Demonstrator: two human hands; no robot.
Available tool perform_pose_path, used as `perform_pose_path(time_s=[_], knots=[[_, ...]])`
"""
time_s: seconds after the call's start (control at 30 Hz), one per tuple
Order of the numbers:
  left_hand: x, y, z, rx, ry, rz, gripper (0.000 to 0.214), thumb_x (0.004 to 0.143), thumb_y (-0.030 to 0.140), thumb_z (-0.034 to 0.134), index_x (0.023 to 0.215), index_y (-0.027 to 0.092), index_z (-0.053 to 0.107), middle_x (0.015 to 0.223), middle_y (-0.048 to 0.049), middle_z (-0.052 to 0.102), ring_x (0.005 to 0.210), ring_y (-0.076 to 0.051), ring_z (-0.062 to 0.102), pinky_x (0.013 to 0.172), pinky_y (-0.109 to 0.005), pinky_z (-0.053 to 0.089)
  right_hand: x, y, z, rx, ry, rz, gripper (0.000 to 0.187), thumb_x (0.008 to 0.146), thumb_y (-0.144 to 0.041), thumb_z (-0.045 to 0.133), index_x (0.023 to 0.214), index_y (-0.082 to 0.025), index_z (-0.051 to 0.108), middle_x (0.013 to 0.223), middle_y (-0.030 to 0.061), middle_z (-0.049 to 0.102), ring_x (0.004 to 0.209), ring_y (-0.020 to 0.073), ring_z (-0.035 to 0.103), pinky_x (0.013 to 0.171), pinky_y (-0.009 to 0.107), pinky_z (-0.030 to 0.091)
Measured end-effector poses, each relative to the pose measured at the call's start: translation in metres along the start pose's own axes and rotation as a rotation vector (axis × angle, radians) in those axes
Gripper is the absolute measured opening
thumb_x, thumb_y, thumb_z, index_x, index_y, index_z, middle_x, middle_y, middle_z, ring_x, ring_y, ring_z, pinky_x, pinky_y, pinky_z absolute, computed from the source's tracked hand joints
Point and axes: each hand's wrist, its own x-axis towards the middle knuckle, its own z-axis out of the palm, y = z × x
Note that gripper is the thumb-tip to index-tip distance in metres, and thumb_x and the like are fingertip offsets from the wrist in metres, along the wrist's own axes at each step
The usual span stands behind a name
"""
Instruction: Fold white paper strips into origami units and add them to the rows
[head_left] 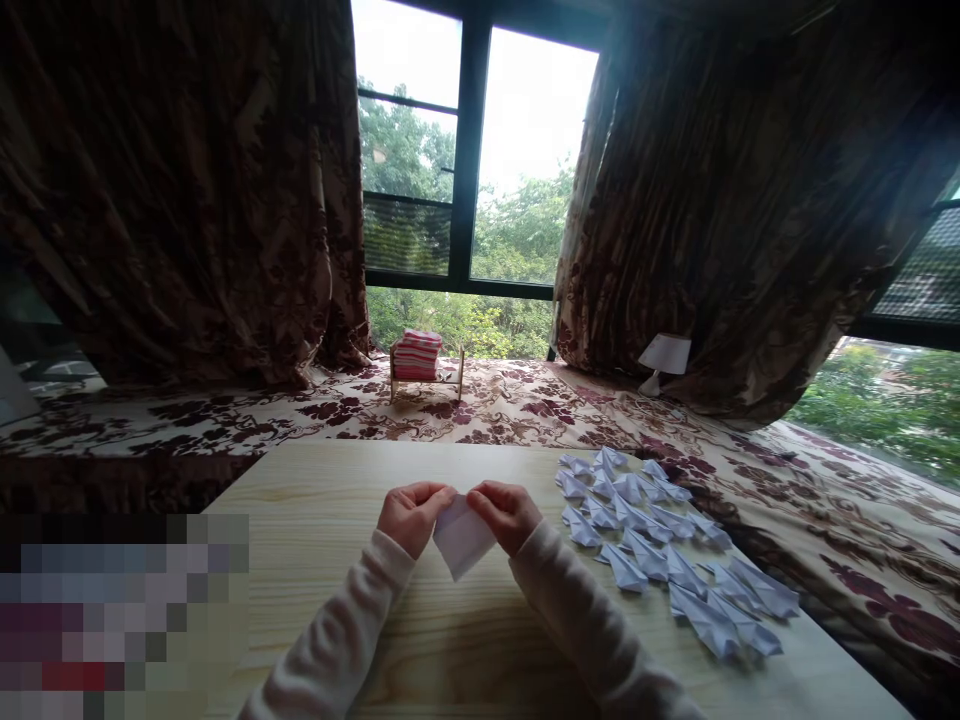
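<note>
A small piece of white paper (463, 541) is held up between both hands above the wooden table (315, 560). My left hand (414, 515) pinches its upper left edge between thumb and fingers. On the other side my right hand (508, 513) grips the upper right edge the same way. The paper hangs tilted, one corner pointing down, with a faint crease across it. To the right of my hands lie several folded white paper pieces (634, 515) with pointed ends, spread in a loose group on the table.
Beyond the table runs a ledge covered in floral cloth (517, 405). On it stand a small rack (428, 384) with striped red-and-white cloths (417, 354) and a white lamp (664, 355). Dark patterned curtains (225, 200) frame the window (517, 240). The lower left corner is pixelated.
</note>
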Motion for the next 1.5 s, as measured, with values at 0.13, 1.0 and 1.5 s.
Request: perform_pose_path(time_s=[0.13, 1.0, 1.5], knots=[[0.001, -0.001, -0.001, 0.043, -0.002, 0.007, 0.018, 0.058, 0.03, 0.065, 0.058, 0.012, 0.068, 0.048, -0.0005, 0.059, 0.048, -0.011, 0.046, 0.048, -0.022, 0.034, 0.002, 0.005, -0.003, -0.036, 0.072, -0.018, 0.022, 0.07, -0.029, 0.055, 0.057, -0.012, 0.06, 0.051, 0.0001, 0.052, 0.049, 0.01, 0.044, 0.046, 0.021, 0.034], [0.008, -0.014, 0.001, -0.224, 0.219, -0.125, 0.034, 0.049, 0.04, 0.073, 0.068, 0.013, 0.069, 0.05, 0.001, 0.057, 0.05, -0.009, 0.05, 0.054, -0.022, 0.04, 0.008, 0.001, 0.003, 0.336, 0.261, 0.205, 0.034, 0.056, -0.045, 0.068, 0.064, -0.012, 0.064, 0.05, 0.0007, 0.056, 0.047, 0.0116, 0.049, 0.045, 0.024, 0.04], [0.0, -0.002, 0.003, -0.255, 0.11, -0.096, 0.029, 0.05, 0.036, 0.074, 0.066, 0.012, 0.071, 0.053, -0.0012, 0.065, 0.05, -0.012, 0.053, 0.049, -0.022, 0.042, 0.007, 0.002, 0.001, 0.544, 0.256, 0.242, 0.037, 0.051, -0.038, 0.073, 0.076, -0.012, 0.065, 0.065, 0.0035, 0.064, 0.052, 0.0122, 0.053, 0.049, 0.023, 0.041]])
